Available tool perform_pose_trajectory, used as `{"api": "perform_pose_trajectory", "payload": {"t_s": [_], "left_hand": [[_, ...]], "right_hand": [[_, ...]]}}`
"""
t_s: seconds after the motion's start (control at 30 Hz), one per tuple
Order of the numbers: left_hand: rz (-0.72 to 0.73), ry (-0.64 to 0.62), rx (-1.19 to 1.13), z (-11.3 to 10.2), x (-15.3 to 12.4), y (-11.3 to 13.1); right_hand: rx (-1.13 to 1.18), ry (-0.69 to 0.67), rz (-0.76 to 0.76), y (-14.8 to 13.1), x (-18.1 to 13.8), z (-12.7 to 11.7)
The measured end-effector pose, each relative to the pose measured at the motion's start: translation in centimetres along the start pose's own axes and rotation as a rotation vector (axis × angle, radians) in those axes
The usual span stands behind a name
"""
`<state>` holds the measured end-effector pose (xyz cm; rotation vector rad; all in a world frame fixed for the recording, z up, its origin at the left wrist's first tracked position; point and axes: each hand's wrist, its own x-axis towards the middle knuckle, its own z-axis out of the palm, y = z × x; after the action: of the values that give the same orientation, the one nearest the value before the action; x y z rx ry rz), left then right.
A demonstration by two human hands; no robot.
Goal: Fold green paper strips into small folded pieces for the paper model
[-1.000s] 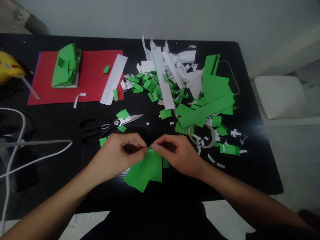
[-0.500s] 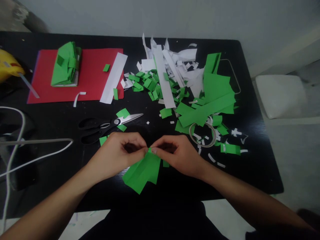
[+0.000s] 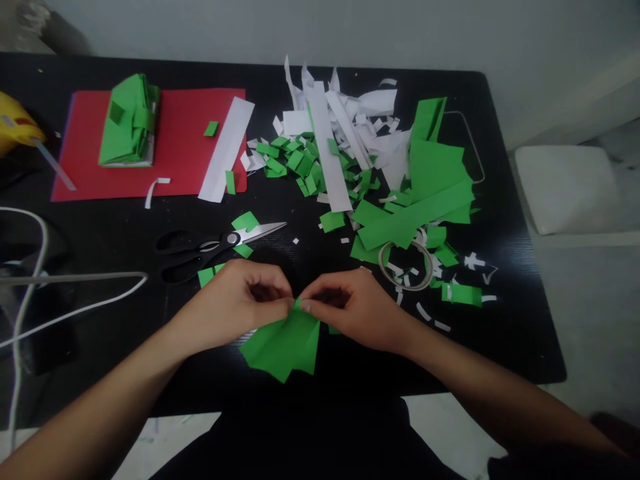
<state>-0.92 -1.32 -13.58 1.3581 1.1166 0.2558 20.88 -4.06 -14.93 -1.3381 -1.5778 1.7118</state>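
My left hand (image 3: 239, 301) and my right hand (image 3: 353, 307) meet fingertip to fingertip over the near middle of the black table (image 3: 520, 333). Both pinch the top edge of a folded piece of green paper (image 3: 285, 345), which hangs down toward me below the fingers. Black-handled scissors (image 3: 210, 245) lie just beyond my left hand, blades pointing right. A roll of clear tape (image 3: 404, 265) lies beyond my right hand.
A heap of white strips (image 3: 327, 143) and green paper scraps (image 3: 417, 193) covers the table's far right. A red sheet (image 3: 183, 157) at far left carries a folded green stack (image 3: 127, 121). White cables (image 3: 35, 280) run along the left edge; a yellow object (image 3: 15, 123) sits far left.
The green paper has turned slightly in my fingers and its lower part has shifted. Both hands stay pinched at the same spot.
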Motion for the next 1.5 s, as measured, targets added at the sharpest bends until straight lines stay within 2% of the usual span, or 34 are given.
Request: {"api": "perform_pose_trajectory", "payload": {"t_s": [0.2, 0.77, 1.0, 1.5], "left_hand": [[-0.059, -0.040, 0.011, -0.08, 0.07, 0.01], [-0.068, -0.076, 0.054, -0.02, 0.01, 0.03], [-0.048, -0.098, 0.063, -0.26, -0.02, 0.05], [-0.009, -0.110, 0.136, -0.42, -0.17, -0.08]], "right_hand": [[-0.036, -0.016, 0.007, 0.08, -0.03, 0.18], [-0.144, -0.032, -0.089, 0.13, -0.11, 0.29], [-0.106, -0.042, -0.044, 0.17, -0.18, 0.26], [-0.117, -0.065, -0.070, 0.30, -0.10, 0.27]]}}
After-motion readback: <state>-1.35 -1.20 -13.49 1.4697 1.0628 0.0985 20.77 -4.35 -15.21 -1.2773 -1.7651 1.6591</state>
